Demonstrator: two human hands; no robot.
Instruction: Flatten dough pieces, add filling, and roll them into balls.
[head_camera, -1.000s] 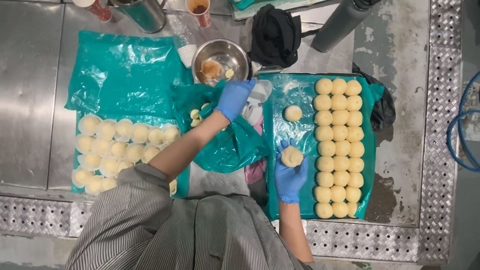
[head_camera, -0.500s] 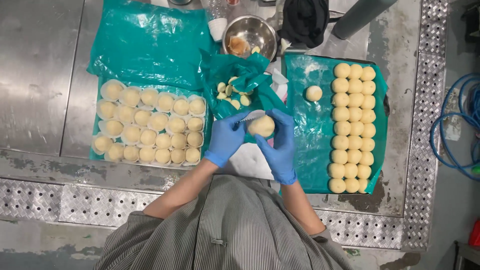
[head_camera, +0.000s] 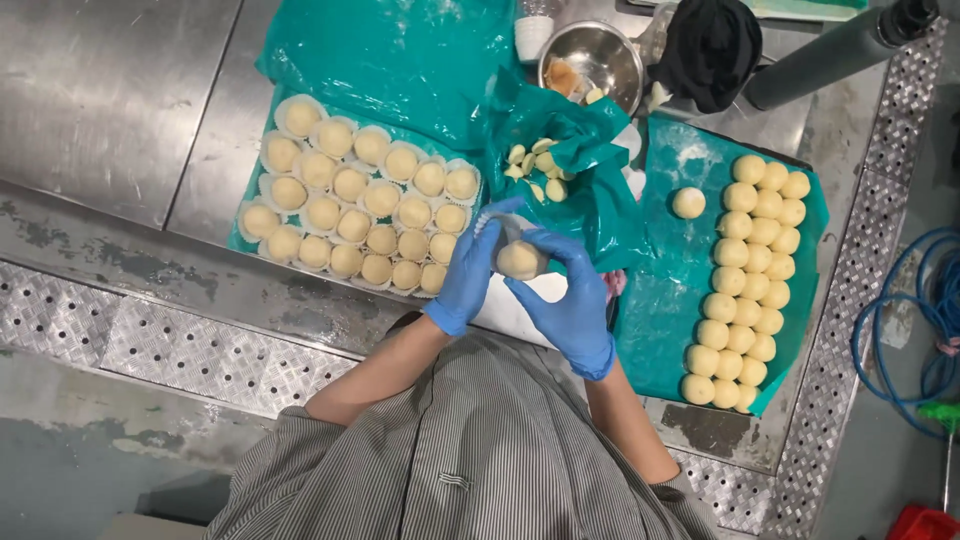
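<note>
Both my hands wear blue gloves and meet in front of my chest. My left hand (head_camera: 472, 270) and my right hand (head_camera: 567, 305) cup one pale dough ball (head_camera: 520, 260) that sits in a white paper cup. To the left lies a teal sheet with several dough balls in paper cups (head_camera: 365, 210), set in rows. To the right, on another teal sheet (head_camera: 660, 310), stand columns of bare dough balls (head_camera: 745, 285) and one single ball (head_camera: 688, 203) apart from them.
An open teal bag (head_camera: 575, 165) holds small pale pieces. Behind it stands a steel bowl (head_camera: 592, 55), then a black cloth (head_camera: 710, 40) and a grey cylinder (head_camera: 830, 50). A blue hose (head_camera: 925, 310) lies on the floor at right. Steel worktop all round.
My left hand left the teal bag and my right hand lifted a ball off the right sheet; both came together at the middle. The ball now sits in a paper cup between them.
</note>
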